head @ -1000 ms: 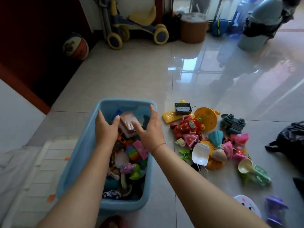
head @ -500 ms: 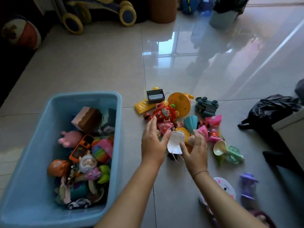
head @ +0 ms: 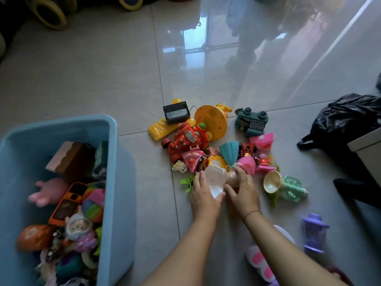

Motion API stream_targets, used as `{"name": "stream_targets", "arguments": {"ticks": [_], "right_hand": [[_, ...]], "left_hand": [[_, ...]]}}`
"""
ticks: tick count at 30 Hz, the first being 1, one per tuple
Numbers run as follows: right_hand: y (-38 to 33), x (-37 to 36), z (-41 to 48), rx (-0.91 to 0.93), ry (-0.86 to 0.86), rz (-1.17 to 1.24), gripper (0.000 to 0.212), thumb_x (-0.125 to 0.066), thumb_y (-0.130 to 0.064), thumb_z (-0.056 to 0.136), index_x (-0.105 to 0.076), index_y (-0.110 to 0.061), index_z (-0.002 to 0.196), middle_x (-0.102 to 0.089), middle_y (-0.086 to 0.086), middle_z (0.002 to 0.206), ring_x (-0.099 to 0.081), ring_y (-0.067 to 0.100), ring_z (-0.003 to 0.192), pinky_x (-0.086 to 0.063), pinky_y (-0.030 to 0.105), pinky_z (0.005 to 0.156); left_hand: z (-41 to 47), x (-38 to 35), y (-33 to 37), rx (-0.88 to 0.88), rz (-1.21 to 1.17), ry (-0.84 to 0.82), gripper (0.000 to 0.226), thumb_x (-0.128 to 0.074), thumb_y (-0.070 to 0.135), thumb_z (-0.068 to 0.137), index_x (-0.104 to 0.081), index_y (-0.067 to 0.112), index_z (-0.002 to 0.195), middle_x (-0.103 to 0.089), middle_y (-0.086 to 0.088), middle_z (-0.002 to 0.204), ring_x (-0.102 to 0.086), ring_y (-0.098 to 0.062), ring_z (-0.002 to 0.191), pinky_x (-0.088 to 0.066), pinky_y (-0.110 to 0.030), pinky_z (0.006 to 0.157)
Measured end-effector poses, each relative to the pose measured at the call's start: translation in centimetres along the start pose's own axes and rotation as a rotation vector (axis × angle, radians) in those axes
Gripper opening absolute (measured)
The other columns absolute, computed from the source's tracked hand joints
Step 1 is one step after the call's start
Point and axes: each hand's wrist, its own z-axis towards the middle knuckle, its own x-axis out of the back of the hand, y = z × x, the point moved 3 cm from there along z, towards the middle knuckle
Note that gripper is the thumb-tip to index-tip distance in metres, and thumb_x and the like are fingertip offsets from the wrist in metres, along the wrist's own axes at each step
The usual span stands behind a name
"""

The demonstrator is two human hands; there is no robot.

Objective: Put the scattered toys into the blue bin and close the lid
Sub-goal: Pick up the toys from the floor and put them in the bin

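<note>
Gripping white toy (head: pixel 214 179) left hand (head: pixel 201 195), beige toy (head: pixel 232 179) right hand (head: pixel 243 190), fingers (head: pixel 198 179) curled; liable to snag pile (head: pixel 186 139), spill before bin (head: pixel 111 124).

The bin (head: pixel 112 162) is blue; the robot (head: pixel 186 140) is red; the frog (head: pixel 252 123) is dark green; the bag (head: pixel 342 124) is black.

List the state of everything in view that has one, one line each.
blue bin, open, no lid on it, partly full of toys
left hand, curled round the white toy
right hand, curled over a beige toy
toy pile, loose on the floor beside the bin
black bag, crumpled on the floor
</note>
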Motion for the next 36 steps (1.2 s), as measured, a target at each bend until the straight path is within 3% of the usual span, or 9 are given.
{"name": "stream_targets", "arguments": {"ticks": [5,9,14,18,22,24,28,32,36], "right_hand": [[0.5,0.1,-1.0,-0.012,-0.016,0.081,0.063,-0.069,-0.011,0.078,-0.044,-0.018,0.134,-0.051,0.012,0.128,-0.051,0.029,0.114,-0.039,0.029,0.094],[-0.6,0.4,-2.6,-0.009,-0.009,0.152,0.063,-0.070,-0.014,0.078,-0.043,-0.023,0.133,-0.052,0.007,0.130,-0.052,0.025,0.115,-0.041,0.029,0.095],[-4.9,2.2,-5.2,0.060,0.115,0.314,0.057,-0.065,-0.039,0.074,-0.041,-0.045,0.124,-0.057,-0.003,0.124,-0.058,0.017,0.107,-0.050,0.043,0.089],[-11.0,4.0,-7.0,0.217,0.133,0.432,0.054,-0.065,-0.037,0.077,-0.042,-0.036,0.126,-0.054,0.001,0.129,-0.056,0.019,0.113,-0.050,0.045,0.092],[-18.7,5.1,-8.9,0.388,0.121,0.471,0.053,-0.067,-0.033,0.081,-0.044,-0.026,0.129,-0.053,-0.002,0.124,-0.056,0.017,0.108,-0.050,0.039,0.090],[-22.7,4.6,-10.5,0.474,0.081,0.488,0.052,-0.067,-0.032,0.083,-0.043,-0.028,0.129,-0.052,-0.008,0.121,-0.057,0.017,0.107,-0.052,0.039,0.088],[-28.9,1.4,-14.5,0.614,-0.070,0.455,0.055,-0.062,-0.042,0.082,-0.041,-0.029,0.131,-0.053,-0.008,0.124,-0.056,0.012,0.106,-0.051,0.035,0.088],[-30.5,-2.6,-16.7,0.608,-0.194,0.289,0.052,-0.057,-0.042,0.088,-0.039,-0.030,0.135,-0.052,-0.004,0.128,-0.051,0.012,0.113,-0.045,0.035,0.097],[-27.0,-3.2,-16.0,0.548,-0.103,0.210,0.051,-0.051,-0.047,0.089,-0.040,-0.027,0.135,-0.048,-0.003,0.130,-0.044,0.011,0.119,-0.037,0.029,0.104]], "left_hand": [[-0.1,-0.3,0.2,-0.016,-0.004,-0.014,0.083,-0.067,0.030,0.082,-0.020,0.009,0.147,-0.019,-0.007,0.154,-0.027,-0.023,0.138,-0.027,-0.030,0.110],[-1.4,1.9,0.7,-0.010,-0.148,0.041,0.067,-0.065,0.018,0.083,-0.034,0.015,0.142,-0.041,-0.004,0.140,-0.043,-0.022,0.125,-0.036,-0.026,0.098],[-3.3,8.4,0.7,-0.049,-0.362,0.278,0.037,-0.058,0.006,0.085,-0.060,0.018,0.120,-0.065,-0.002,0.115,-0.061,-0.021,0.102,-0.043,-0.020,0.078],[-5.7,16.3,0.4,-0.082,-0.457,0.469,0.029,-0.059,0.012,0.090,-0.061,0.018,0.118,-0.063,0.007,0.106,-0.059,-0.011,0.098,-0.044,-0.011,0.073],[-8.3,25.6,-1.7,-0.112,-0.536,0.723,0.027,-0.057,0.018,0.092,-0.061,0.017,0.118,-0.063,0.006,0.106,-0.060,-0.015,0.101,-0.046,-0.016,0.082],[-9.8,30.0,-3.7,-0.059,-0.524,0.886,0.024,-0.055,0.020,0.092,-0.061,0.020,0.116,-0.064,0.003,0.109,-0.059,-0.018,0.103,-0.046,-0.028,0.093],[-12.8,35.2,-8.3,0.049,-0.428,1.123,0.023,-0.052,0.018,0.093,-0.061,0.015,0.113,-0.065,-0.005,0.110,-0.059,-0.020,0.098,-0.051,-0.035,0.083],[-13.6,34.1,-11.7,0.057,-0.262,1.022,0.029,-0.049,0.028,0.095,-0.062,0.011,0.115,-0.066,-0.010,0.109,-0.060,-0.025,0.101,-0.047,-0.037,0.084],[-13.3,30.3,-10.3,-0.007,-0.249,0.887,0.043,-0.040,0.042,0.096,-0.063,0.011,0.115,-0.067,-0.010,0.110,-0.061,-0.025,0.102,-0.045,-0.032,0.086]]}}
